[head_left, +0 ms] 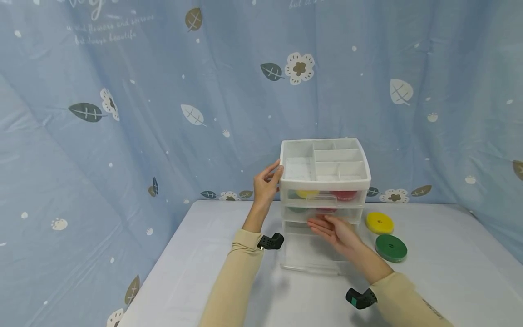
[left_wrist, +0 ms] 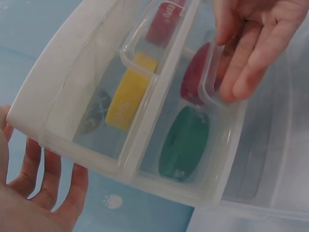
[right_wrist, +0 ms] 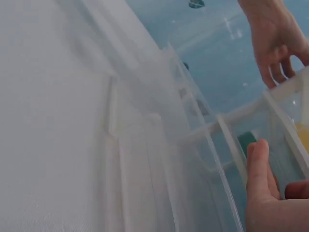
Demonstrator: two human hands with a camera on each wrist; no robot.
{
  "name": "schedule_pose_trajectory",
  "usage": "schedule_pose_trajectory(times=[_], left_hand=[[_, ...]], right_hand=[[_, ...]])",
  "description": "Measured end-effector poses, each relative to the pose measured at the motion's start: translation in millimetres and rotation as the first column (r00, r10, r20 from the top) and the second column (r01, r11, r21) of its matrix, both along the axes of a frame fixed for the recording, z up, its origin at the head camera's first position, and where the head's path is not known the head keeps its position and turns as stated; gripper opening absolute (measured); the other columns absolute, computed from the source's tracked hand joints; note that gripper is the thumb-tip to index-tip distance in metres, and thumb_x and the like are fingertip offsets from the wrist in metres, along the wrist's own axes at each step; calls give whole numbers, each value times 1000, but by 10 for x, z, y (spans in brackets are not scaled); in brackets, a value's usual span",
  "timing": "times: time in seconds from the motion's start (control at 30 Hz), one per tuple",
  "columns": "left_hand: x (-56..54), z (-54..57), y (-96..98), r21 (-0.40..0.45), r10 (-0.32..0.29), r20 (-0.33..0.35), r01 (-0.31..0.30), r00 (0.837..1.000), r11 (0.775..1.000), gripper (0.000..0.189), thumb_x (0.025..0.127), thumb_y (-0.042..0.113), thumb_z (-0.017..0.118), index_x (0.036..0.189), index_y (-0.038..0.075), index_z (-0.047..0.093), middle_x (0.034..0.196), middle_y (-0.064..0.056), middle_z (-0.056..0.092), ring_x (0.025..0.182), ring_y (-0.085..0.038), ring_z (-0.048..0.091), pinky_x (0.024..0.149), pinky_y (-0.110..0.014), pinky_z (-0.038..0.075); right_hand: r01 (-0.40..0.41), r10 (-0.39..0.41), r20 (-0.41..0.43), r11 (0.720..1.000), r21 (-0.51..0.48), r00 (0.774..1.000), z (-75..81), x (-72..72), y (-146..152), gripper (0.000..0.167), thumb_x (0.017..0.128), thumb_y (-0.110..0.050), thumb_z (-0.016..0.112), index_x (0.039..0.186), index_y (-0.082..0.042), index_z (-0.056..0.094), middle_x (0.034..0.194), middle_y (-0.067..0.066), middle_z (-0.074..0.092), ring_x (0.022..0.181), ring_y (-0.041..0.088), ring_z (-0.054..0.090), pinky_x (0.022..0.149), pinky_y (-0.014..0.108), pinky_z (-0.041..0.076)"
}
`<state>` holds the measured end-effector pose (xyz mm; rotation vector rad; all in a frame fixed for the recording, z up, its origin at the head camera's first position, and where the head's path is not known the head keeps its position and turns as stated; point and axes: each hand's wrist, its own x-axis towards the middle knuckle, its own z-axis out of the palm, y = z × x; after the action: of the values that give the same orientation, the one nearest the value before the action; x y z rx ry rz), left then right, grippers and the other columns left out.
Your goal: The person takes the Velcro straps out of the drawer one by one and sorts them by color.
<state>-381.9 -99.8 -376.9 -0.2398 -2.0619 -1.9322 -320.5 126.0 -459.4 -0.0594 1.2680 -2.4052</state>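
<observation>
A white drawer unit (head_left: 327, 185) with clear drawers stands on the table, its divided tray on top. My left hand (head_left: 266, 182) touches the unit's upper left side, fingers spread and slightly bent. At the handle of the middle drawer (left_wrist: 219, 159) is my right hand (head_left: 336, 232), its fingers extended. That drawer holds a green disc (left_wrist: 185, 144) and a red disc (left_wrist: 194, 75). Inside the top drawer (left_wrist: 104, 152) are a yellow disc (left_wrist: 130, 94) and another red disc (left_wrist: 164, 24). The bottom drawer (head_left: 310, 267) is pulled out toward me.
A yellow disc (head_left: 379, 223) and a green disc (head_left: 391, 248) lie on the white table (head_left: 441, 268) right of the unit. Behind it hangs a blue patterned curtain (head_left: 229, 81), which also runs along the left side.
</observation>
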Motion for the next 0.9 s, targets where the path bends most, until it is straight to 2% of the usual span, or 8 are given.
schedule_pose_trajectory(times=[0.27, 0.6, 0.9], left_hand=[[0, -3, 1, -2, -1, -2, 1, 1000, 1000, 36, 95, 41, 64, 131, 36, 63, 112, -10, 67, 88, -14, 65, 76, -34, 62], [-5, 0, 2, 2, -2, 0, 2, 1000, 1000, 37, 95, 41, 64, 132, 35, 63, 113, -11, 67, 87, -14, 65, 75, -33, 62], [4, -8, -1, -8, -3, -6, 3, 1000, 1000, 37, 95, 42, 64, 131, 36, 63, 113, -12, 68, 90, -17, 67, 75, -33, 62]], right_hand=[[9, -9, 9, 999, -33, 1000, 11, -6, -65, 47, 110, -21, 26, 148, 5, 21, 120, 12, 70, 115, 24, 67, 104, 34, 49], [12, -12, -8, 1000, 13, 1000, 18, -5, -68, 40, 110, -24, 25, 139, 3, 32, 118, 12, 71, 112, 24, 68, 103, 35, 49], [-22, 24, -45, 999, 47, 999, -2, 82, -60, 42, 110, -25, 24, 140, 4, 32, 116, 11, 72, 110, 24, 69, 101, 34, 51]])
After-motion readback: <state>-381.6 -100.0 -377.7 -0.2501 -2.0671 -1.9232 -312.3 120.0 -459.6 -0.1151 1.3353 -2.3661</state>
